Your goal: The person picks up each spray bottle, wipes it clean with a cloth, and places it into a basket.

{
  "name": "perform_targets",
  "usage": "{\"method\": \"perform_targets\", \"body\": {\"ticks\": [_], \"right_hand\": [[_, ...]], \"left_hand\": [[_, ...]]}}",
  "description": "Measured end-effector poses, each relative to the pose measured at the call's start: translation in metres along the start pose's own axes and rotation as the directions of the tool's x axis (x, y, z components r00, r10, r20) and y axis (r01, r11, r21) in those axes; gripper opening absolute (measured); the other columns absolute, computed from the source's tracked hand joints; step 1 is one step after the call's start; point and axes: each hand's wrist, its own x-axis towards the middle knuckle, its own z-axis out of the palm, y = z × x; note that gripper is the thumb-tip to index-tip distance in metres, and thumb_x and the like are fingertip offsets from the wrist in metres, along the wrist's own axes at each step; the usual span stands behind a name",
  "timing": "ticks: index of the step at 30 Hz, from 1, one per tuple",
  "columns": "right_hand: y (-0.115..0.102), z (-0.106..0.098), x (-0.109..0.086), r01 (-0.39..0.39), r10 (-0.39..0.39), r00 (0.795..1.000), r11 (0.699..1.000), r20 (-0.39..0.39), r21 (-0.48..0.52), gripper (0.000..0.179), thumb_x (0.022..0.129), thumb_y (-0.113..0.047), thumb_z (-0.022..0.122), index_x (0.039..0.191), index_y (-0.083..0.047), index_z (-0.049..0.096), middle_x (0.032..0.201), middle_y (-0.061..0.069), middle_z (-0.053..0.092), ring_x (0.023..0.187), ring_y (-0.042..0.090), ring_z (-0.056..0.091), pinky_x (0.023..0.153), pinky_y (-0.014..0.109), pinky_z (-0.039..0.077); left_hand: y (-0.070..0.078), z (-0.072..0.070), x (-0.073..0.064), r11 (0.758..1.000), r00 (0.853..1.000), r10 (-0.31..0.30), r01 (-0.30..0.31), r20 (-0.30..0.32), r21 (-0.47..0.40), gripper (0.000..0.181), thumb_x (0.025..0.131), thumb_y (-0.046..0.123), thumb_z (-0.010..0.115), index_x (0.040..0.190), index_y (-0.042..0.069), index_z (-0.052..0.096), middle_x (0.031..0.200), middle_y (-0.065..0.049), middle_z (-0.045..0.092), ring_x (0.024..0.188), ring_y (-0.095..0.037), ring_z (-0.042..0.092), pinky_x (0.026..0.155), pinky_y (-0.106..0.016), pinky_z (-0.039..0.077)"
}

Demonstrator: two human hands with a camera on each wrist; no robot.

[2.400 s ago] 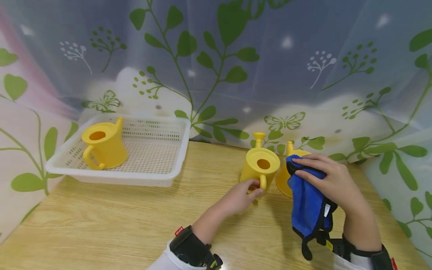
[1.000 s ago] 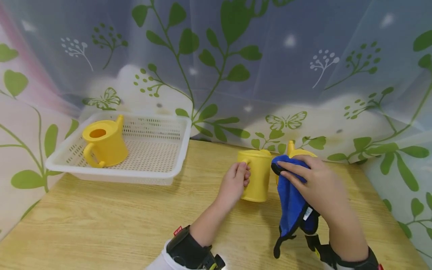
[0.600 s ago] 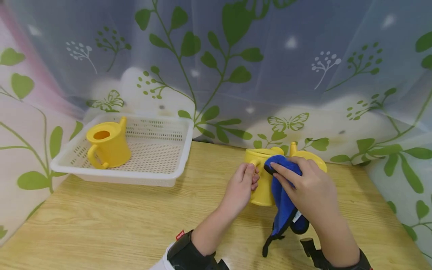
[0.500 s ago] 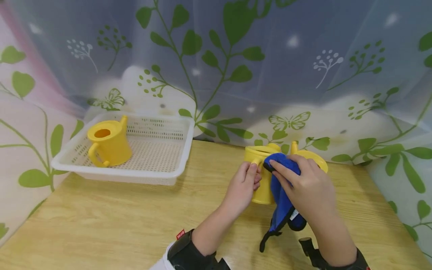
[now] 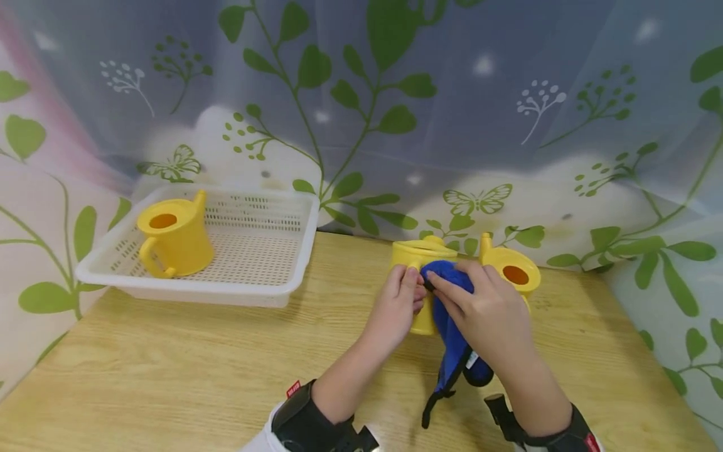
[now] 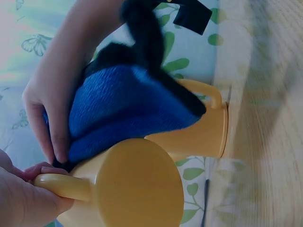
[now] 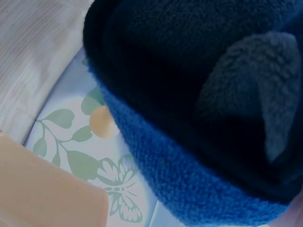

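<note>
My left hand grips the handle of a yellow watering can. The can is tilted, its round base facing the left wrist camera and raised off the table. My right hand holds a blue cloth with black edging, its fingertips pressing it on the can's side close to the handle. The cloth hides part of the can and fills much of the right wrist view. Behind the right hand, a second yellow watering can stands upright on the table, partly covered by that hand.
A white perforated basket sits at the left of the wooden table. Inside it stands another yellow watering can. A leaf-patterned curtain hangs along the table's back edge.
My left hand has closed around the handle, and the can has been lifted, turned and tilted. My right hand has brought the cloth leftward onto it, uncovering more of the second watering can.
</note>
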Motion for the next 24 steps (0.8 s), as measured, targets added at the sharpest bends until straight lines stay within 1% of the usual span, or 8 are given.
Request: {"method": "perform_targets", "body": {"ticks": [4, 10, 15, 18, 21, 24], "right_hand": [[0.000, 0.001, 0.000, 0.046, -0.046, 0.999, 0.999, 0.008, 0.015, 0.029, 0.076, -0.018, 0.080, 0.104, -0.016, 0.077, 0.096, 0.018, 0.067, 0.073, 0.030, 0.062, 0.059, 0.037, 0.053], [0.000, 0.002, 0.000, 0.099, -0.101, 0.994, 0.993, 0.033, 0.058, 0.028, 0.077, -0.020, 0.079, 0.105, -0.018, 0.076, 0.097, 0.016, 0.067, 0.072, 0.028, 0.060, 0.061, 0.035, 0.053], [0.001, 0.002, -0.003, 0.136, -0.144, 0.987, 0.985, 0.074, 0.102, 0.030, 0.076, -0.022, 0.078, 0.106, -0.019, 0.076, 0.099, 0.015, 0.066, 0.077, 0.027, 0.062, 0.062, 0.035, 0.054], [0.001, 0.003, -0.002, 0.165, -0.176, 0.981, 0.978, 0.082, 0.124, 0.032, 0.076, -0.021, 0.078, 0.107, -0.020, 0.076, 0.100, 0.014, 0.066, 0.080, 0.027, 0.064, 0.063, 0.035, 0.055], [0.000, 0.002, -0.002, 0.187, -0.202, 0.975, 0.970, 0.088, 0.153, 0.027, 0.081, -0.024, 0.075, 0.107, -0.023, 0.076, 0.101, 0.012, 0.066, 0.079, 0.024, 0.063, 0.061, 0.033, 0.054], [0.000, 0.000, -0.002, 0.206, -0.226, 0.969, 0.962, 0.098, 0.178, 0.021, 0.087, -0.029, 0.068, 0.107, -0.025, 0.076, 0.100, 0.010, 0.066, 0.076, 0.022, 0.061, 0.058, 0.031, 0.052]], "left_hand": [[0.002, -0.003, 0.002, 0.999, 1.000, -0.012, 0.011, -0.020, -0.035, 0.028, 0.107, 0.020, 0.031, 0.099, -0.004, 0.045, 0.079, -0.001, 0.042, 0.071, -0.011, 0.041, 0.065, -0.019, 0.037], [0.005, -0.008, 0.004, 1.000, 0.997, -0.012, 0.011, -0.079, -0.011, 0.031, 0.107, 0.022, 0.033, 0.100, -0.004, 0.047, 0.080, -0.002, 0.046, 0.072, -0.010, 0.045, 0.066, -0.021, 0.041], [0.007, -0.013, 0.004, 0.999, 0.994, -0.019, 0.016, -0.107, -0.032, 0.030, 0.107, 0.023, 0.031, 0.100, -0.003, 0.046, 0.079, -0.002, 0.045, 0.072, -0.011, 0.044, 0.066, -0.020, 0.041], [0.010, -0.016, 0.005, 0.999, 0.990, -0.006, 0.000, -0.141, -0.047, 0.030, 0.107, 0.023, 0.031, 0.100, -0.002, 0.046, 0.078, -0.002, 0.043, 0.070, -0.011, 0.042, 0.066, -0.020, 0.039], [0.013, -0.019, 0.006, 0.996, 0.986, 0.010, -0.024, -0.167, -0.084, 0.028, 0.107, 0.022, 0.031, 0.098, -0.001, 0.045, 0.075, -0.001, 0.040, 0.066, -0.011, 0.040, 0.064, -0.020, 0.038], [0.014, -0.021, 0.006, 0.988, 0.984, 0.015, -0.042, -0.175, -0.149, 0.025, 0.107, 0.020, 0.031, 0.095, 0.001, 0.043, 0.072, -0.001, 0.037, 0.062, -0.011, 0.036, 0.062, -0.021, 0.036]]}}
